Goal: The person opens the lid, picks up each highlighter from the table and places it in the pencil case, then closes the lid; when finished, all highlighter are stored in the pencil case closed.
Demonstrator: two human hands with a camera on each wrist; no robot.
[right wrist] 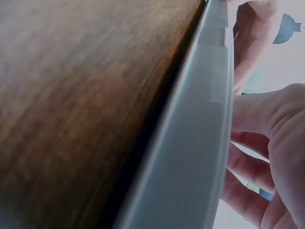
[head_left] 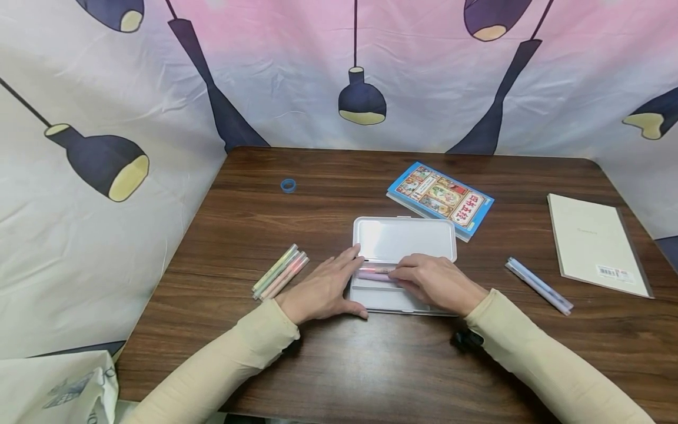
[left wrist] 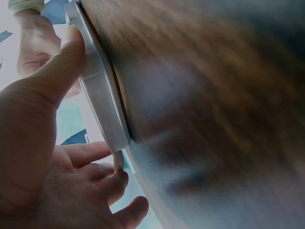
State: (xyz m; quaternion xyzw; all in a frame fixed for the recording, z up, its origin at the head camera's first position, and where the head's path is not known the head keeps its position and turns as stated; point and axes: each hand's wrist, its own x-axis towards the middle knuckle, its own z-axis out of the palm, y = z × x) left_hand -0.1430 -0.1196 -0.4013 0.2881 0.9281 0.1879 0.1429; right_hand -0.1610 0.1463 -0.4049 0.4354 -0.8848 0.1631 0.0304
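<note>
Pen [head_left: 375,276], purple, lies in the far compartment of white case [head_left: 389,298], long axis left-right, extending left from nearer right hand [head_left: 436,282]; pinch indeterminable. Left hand [head_left: 328,287], spread, rests at case's left end.

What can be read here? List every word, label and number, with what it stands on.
"四书五经": cover of the blue book; smaller print unreadable.
"O": white bag, lower left; other lettering partly hidden.
Notebook: faint title and barcode sticker, too small to read.
Loose pens: any print too small.
</note>
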